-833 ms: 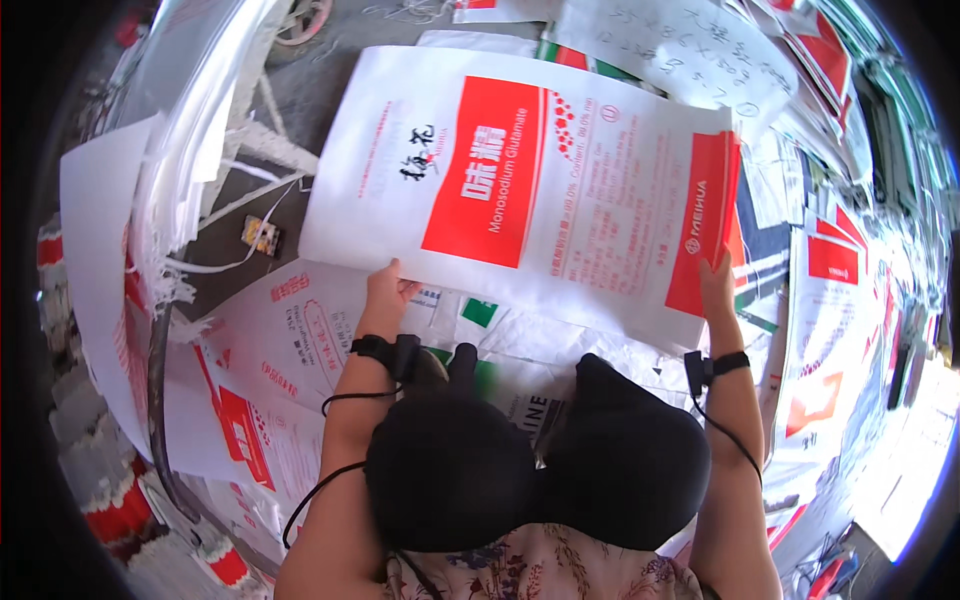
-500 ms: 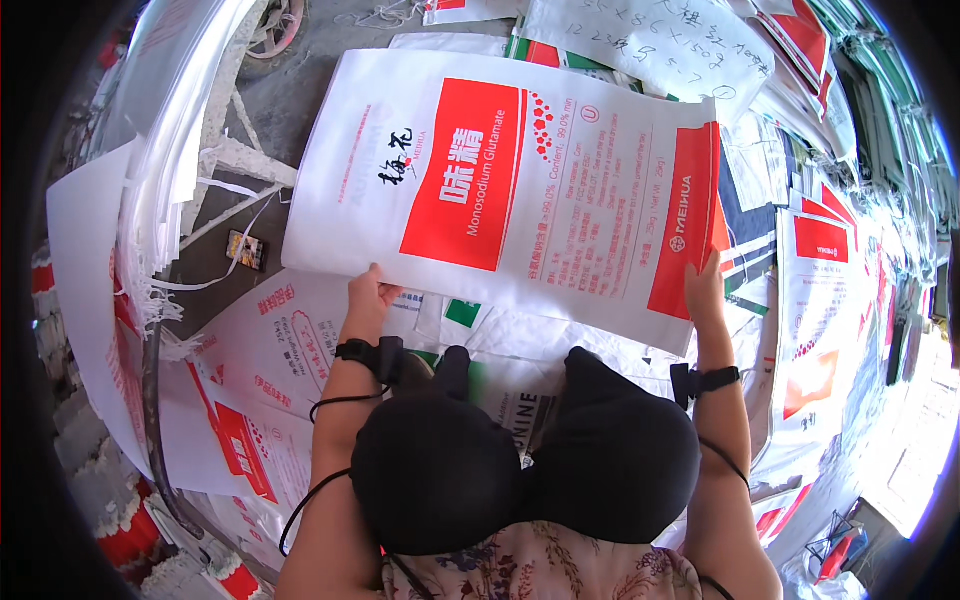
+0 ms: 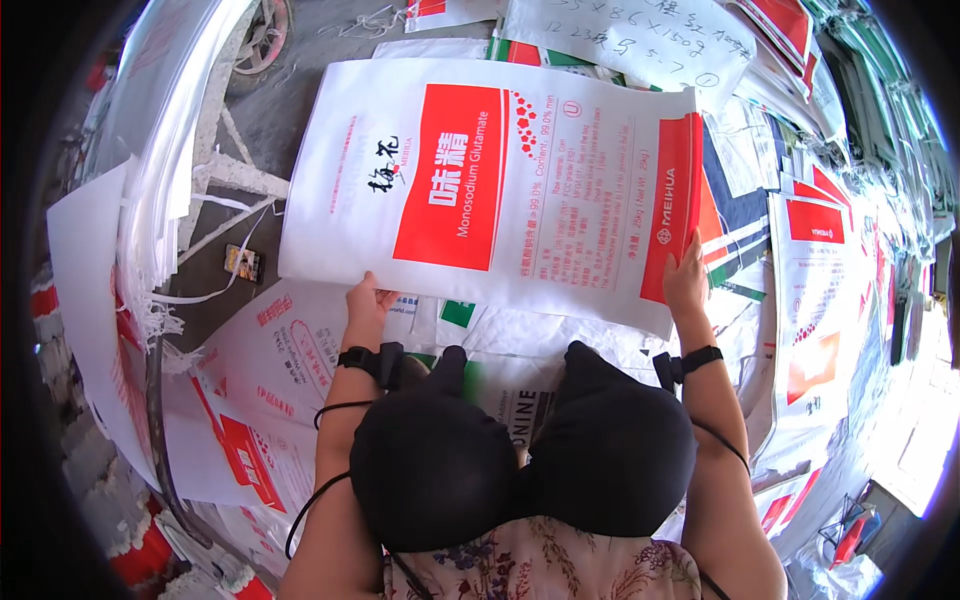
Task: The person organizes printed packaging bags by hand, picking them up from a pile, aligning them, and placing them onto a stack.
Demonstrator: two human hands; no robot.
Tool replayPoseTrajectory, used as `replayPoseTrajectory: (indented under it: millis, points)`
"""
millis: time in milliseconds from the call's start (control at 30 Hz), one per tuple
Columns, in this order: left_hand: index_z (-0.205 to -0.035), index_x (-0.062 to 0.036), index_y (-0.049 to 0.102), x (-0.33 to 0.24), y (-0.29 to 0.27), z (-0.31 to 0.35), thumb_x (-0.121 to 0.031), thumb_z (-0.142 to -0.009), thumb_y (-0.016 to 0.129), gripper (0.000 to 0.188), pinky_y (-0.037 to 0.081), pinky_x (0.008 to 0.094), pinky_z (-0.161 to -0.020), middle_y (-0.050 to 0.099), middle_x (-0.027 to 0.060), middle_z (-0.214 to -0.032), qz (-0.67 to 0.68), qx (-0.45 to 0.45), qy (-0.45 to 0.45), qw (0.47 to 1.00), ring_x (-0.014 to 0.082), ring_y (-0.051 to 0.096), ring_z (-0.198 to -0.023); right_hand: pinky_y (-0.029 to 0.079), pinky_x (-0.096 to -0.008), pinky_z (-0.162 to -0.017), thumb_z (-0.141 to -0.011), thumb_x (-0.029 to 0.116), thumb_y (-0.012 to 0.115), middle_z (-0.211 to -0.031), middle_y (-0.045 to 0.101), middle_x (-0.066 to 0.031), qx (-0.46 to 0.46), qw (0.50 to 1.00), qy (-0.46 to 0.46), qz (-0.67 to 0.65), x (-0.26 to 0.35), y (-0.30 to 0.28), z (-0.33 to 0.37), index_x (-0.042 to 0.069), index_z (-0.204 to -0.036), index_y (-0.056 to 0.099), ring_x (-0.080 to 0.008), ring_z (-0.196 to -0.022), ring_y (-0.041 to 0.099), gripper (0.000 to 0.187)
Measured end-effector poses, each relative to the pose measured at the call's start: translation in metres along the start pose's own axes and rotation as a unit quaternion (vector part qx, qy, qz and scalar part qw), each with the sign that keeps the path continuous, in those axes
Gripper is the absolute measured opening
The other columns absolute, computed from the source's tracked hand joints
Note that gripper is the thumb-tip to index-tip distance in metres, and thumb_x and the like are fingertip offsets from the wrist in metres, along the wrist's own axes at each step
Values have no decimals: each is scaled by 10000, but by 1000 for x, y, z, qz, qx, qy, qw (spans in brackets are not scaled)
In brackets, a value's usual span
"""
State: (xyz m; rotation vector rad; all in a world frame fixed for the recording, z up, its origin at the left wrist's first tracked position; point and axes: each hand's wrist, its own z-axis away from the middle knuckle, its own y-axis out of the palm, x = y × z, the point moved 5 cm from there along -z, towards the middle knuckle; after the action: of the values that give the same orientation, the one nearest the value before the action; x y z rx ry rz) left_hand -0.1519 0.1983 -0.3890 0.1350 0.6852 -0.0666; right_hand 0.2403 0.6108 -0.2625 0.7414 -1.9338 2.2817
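My left hand [image 3: 368, 303] pinches the near edge of a red-and-white sack [image 3: 485, 195]; my right hand [image 3: 686, 281] clasps its right end.

The printed sack [image 3: 570, 190] before you looks like woven plastic with a smooth, faintly glossy face, its red panels as sleek as the white. The handwritten sheet [image 3: 620, 45] beyond it seems plastic too, slightly rumpled and softly shiny. To your left, the frame [image 3: 245, 180] looks like metal under rough, speckled pale paint, and the fringe [image 3: 160, 318] is frayed, stringy plastic. The floor [image 3: 300, 55] is matt, like worn concrete. Your black trousers [image 3: 430, 470] are smooth matt cloth; your floral top [image 3: 540, 560] is thin, soft-looking cloth.
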Motion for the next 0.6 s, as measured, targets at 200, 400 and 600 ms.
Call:
replayPoseTrajectory:
  millis: [200, 400, 600]
  points:
    - [-999, -11, 635, 7, -40, 5, -353, -952, 519, 364, 568, 343, -647, 682, 113, -847, -108, 48, 14, 993, 202, 674, -726, 341, -473, -1095, -813, 110, 560, -1414, 477, -139, -83, 967, -231, 67, -5, 6, 28, 67, -1419, 426, -349, -1332, 410, 623]
    - [-990, -13, 644, 31, -130, 77, -220, -930, 564, 230, 547, 289, -642, 702, 91, -909, -337, -11, 129, 932, 179, 674, -756, 339, -449, -1115, -928, 165, 587, -1442, 453, -192, -98, 961, -258, 35, -102, 5, 58, 43, -1437, 415, -352, -1323, 436, 551]
    - [-1057, -35, 660, 48, -310, 212, -224, -910, 576, 254, 526, 372, -807, 715, 142, -934, -408, -223, 199, 863, 284, 686, -893, 386, -422, -1075, -950, 185, 573, -1408, 498, -171, 64, 975, -175, -123, -111, -25, 29, 37, -1410, 457, -320, -1265, 504, 496]
